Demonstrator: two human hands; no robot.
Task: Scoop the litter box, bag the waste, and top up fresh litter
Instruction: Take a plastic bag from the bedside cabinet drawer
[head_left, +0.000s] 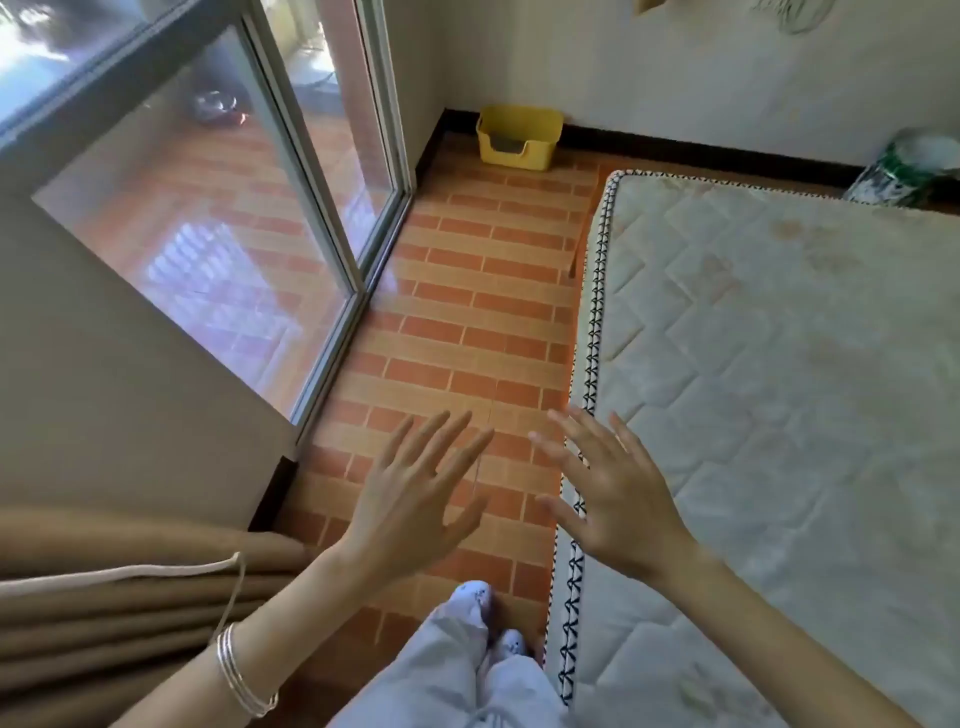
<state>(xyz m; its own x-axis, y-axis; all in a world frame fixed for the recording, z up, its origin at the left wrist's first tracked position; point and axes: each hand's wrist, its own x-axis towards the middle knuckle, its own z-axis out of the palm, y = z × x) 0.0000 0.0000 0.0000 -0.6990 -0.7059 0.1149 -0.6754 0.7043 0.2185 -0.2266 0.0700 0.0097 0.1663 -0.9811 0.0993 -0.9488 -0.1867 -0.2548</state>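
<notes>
A white quilted mattress (779, 389) lay on the floor and filled the right side of the view. Its near edge was trimmed with a black-and-white zigzag band. Left of the mattress ran a strip of floor (457, 322) tiled in an orange and tan brick pattern. Across that strip from the mattress stood a sliding glass door (234, 208) in a pale metal frame. Daylight came through it, and similar brick tiling showed beyond the glass. Past the mattress's far end rose a white wall (675, 78) with a dark baseboard (701, 156) along its foot. Further left of the mattress, nearer than the door, was a plain beige wall (104, 389), and in front of it hung folds of a tan curtain (104, 623) tied with a pale cord (130, 571).
</notes>
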